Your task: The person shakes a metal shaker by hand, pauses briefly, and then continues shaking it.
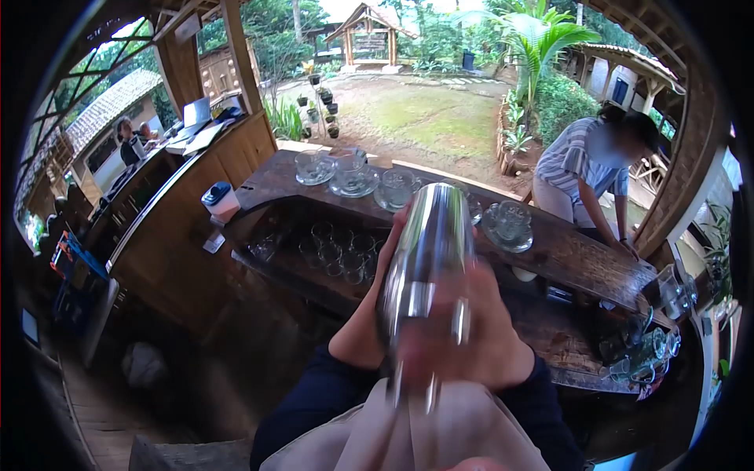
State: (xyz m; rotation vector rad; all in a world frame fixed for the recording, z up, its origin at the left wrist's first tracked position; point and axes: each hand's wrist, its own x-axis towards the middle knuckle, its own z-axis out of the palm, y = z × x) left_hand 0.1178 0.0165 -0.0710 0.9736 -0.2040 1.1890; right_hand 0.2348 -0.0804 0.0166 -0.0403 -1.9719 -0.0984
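A shiny metal cocktail shaker [433, 235] is raised in front of my chest, tilted, its lower end smeared by motion. Along its left side, my left hand [375, 302] is wrapped against the metal, mostly hidden behind it. My right hand [500, 334] grips the shaker from the right, fingers closed and partly blurred. Just beyond the shaker, clear glass cups on saucers [353, 182] stand in a row on the dark wooden counter [569, 243]. Another glass cup and saucer [510, 226] sits right of the shaker.
Several drinking glasses [338, 255] stand on the lower shelf. A blue-lidded container [221, 202] is at the counter's left end. Glass mugs and jars [648, 353] crowd the right end. Across the counter a person in a striped shirt [577, 157] leans down. A wooden desk [188, 184] stands left.
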